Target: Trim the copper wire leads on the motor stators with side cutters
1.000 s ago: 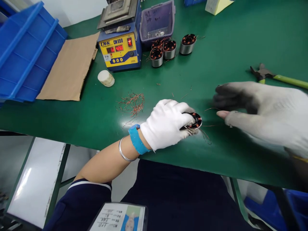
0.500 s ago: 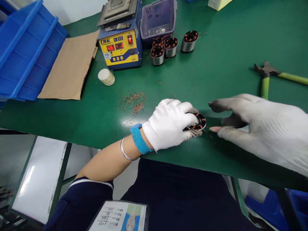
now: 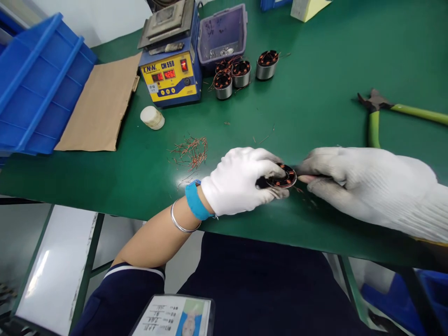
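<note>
White-gloved, my left hand [image 3: 241,179] grips a round motor stator [image 3: 289,177] with black insulation, copper windings and a metal rim. The stator is tilted near the table's front edge, its left part covered by my fingers. At its right rim, my right hand [image 3: 357,184], also gloved, has thumb and forefinger pinched together on a thin copper wire coming from the stator. The fingertips mostly hide that wire. A bare fingertip shows through the right glove. Tiny copper bits lie on the table below the pinch.
Several stators [image 3: 232,77] stand by a purple bin [image 3: 223,35] and a blue-yellow CM558 unit [image 3: 170,79]. Copper wire clippings [image 3: 191,151] lie left of my hands. Green-handled cutters [image 3: 374,105] lie right. Cardboard [image 3: 98,102], a blue crate [image 3: 42,88] and a white jar [image 3: 152,117] are at left.
My right hand has moved left to the stator's rim, and its spread fingers have closed into a pinch on the wire. My left hand still holds the stator. The camera view has shifted slightly.
</note>
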### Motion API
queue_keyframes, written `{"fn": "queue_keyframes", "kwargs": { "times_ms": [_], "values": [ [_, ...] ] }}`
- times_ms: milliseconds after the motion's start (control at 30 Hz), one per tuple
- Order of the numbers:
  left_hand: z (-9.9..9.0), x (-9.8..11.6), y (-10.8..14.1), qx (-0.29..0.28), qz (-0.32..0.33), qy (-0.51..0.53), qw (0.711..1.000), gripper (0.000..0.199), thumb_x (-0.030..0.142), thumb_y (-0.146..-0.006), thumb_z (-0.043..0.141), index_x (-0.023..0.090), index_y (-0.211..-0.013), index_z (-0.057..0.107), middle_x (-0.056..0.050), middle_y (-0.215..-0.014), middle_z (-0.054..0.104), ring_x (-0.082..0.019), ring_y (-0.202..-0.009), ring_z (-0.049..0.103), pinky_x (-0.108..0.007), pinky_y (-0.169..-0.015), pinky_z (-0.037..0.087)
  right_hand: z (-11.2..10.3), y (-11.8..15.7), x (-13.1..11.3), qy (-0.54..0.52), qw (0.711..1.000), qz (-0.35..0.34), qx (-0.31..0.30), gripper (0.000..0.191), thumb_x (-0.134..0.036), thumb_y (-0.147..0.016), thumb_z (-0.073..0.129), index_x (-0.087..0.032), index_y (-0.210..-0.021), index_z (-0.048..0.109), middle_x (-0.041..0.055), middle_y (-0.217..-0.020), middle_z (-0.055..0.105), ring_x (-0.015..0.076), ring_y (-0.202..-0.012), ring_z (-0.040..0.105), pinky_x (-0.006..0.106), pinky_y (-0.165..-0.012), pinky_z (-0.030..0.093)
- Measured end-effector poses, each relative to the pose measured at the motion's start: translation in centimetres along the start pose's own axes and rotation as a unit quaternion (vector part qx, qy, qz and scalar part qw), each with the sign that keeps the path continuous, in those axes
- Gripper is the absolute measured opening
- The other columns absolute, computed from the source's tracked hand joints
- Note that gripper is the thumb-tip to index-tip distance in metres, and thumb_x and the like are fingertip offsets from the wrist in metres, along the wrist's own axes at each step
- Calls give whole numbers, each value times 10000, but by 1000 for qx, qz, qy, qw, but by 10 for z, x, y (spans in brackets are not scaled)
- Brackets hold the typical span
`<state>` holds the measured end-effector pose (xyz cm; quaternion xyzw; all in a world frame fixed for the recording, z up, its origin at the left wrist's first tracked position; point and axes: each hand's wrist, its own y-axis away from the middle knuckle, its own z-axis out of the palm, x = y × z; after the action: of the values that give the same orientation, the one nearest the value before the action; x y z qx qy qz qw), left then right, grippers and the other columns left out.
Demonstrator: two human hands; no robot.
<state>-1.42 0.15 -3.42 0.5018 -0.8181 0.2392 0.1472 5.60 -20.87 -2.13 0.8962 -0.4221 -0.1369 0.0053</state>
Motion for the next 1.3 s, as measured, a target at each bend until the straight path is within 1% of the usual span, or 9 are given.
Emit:
{"fn": "queue_keyframes", "kwargs": {
  "times_ms": [133,300,400,700,867,967,1067,1133,1300],
  "values": [
    [-7,1,-2,145,-219,151,953,554,537,-790,776,152,-1153,614,-141,-1244,686,-215,-956,706,-340,-749,576,-9,1,-2,-57,996,11,69,366,-517,-745,423,-267,-793,685,62,-786,710,228,-627,598,318,-483,385],
    [-11,5,-9,-137,-312,478,810,351,427,-987,521,154,-1193,597,-85,-940,725,-141,-542,669,-252,-449,473,-12,6,-6,-89,984,-64,137,310,-444,-806,429,-266,-782,682,59,-746,686,216,-635,599,322,-515,391],
    [-5,9,-10,-127,-315,548,764,381,366,-945,596,154,-1258,544,-84,-980,712,-107,-519,643,-207,-399,439,-12,5,-10,-75,988,-70,113,306,-438,-792,421,-277,-764,679,57,-740,687,222,-615,595,326,-489,366],
    [-5,9,11,25,-32,369,929,501,323,-669,860,210,-1077,592,-168,-1470,534,-273,-1163,677,-450,-1015,570,-14,1,-2,-149,988,28,-22,312,-485,-732,449,-230,-733,629,68,-747,703,224,-614,634,336,-525,460],
    [-4,12,17,139,188,177,956,422,462,-712,842,212,-690,503,-136,-1334,656,-246,-1031,709,-417,-862,612,-15,4,1,-318,940,-23,-122,295,-480,-817,481,-214,-763,599,13,-624,619,152,-513,517,282,-467,388],
    [-5,13,14,229,-114,288,923,356,514,-839,718,218,-767,535,-130,-1147,715,-241,-958,727,-417,-824,623,-18,7,-4,-344,933,-63,-87,239,-405,-862,486,-211,-747,565,7,-666,620,132,-570,532,263,-530,417],
    [-6,11,6,-36,-352,519,778,631,772,-854,527,154,-951,614,-108,-784,716,-237,-645,718,-345,-558,597,-17,6,-7,-309,948,-72,-37,179,-311,-872,498,-201,-766,590,26,-763,662,134,-655,571,265,-606,430],
    [-7,10,2,-187,-382,590,686,690,790,-812,579,124,-988,612,-66,-638,668,-195,-466,644,-269,-421,510,-15,5,-7,-280,958,-61,-23,161,-293,-867,518,-198,-784,619,32,-793,674,143,-691,583,270,-630,426],
    [-10,14,0,-77,-358,628,687,567,426,-729,870,160,-1132,573,-11,-806,678,-149,-568,692,-216,-484,547,-14,6,-6,-243,968,-58,-4,153,-294,-859,544,-212,-844,672,36,-828,687,160,-730,598,272,-650,414]
  ]
}}
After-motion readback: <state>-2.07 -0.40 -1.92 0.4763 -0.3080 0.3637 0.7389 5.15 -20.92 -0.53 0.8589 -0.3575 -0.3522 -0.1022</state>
